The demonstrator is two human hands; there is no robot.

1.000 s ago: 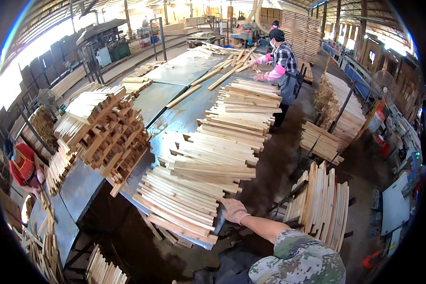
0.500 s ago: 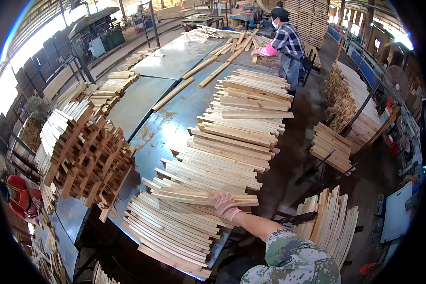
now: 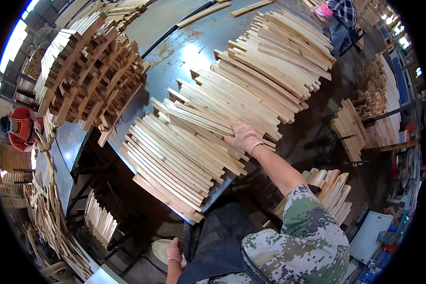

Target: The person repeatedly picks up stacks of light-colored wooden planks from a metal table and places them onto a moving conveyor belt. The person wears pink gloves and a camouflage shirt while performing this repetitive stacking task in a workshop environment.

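Note:
My right hand (image 3: pixel 244 137), in a thin pinkish glove, lies over the right end of a few pale wooden strips (image 3: pixel 199 117). Its fingers rest at their far edge and the thumb at the near edge. These strips sit slanted on top of a long row of similar strips (image 3: pixel 168 158) laid side by side on the metal table. Low in the picture, my left hand (image 3: pixel 175 251), also gloved, hangs beside my dark apron (image 3: pixel 222 236). A pale rounded object (image 3: pixel 162 249) shows next to it; the fingers are partly hidden.
A tall crisscross stack of wood (image 3: pixel 92 78) stands on the metal table (image 3: pixel 175 52) at the left. A person in red (image 3: pixel 23 128) is at the far left, another in a plaid shirt (image 3: pixel 343 9) at the far right. More strips (image 3: pixel 329 189) lie to my right.
The view has tilted down and turned, bringing my left hand and apron into sight. My right hand stays on the slanted strips, which now angle more across the row.

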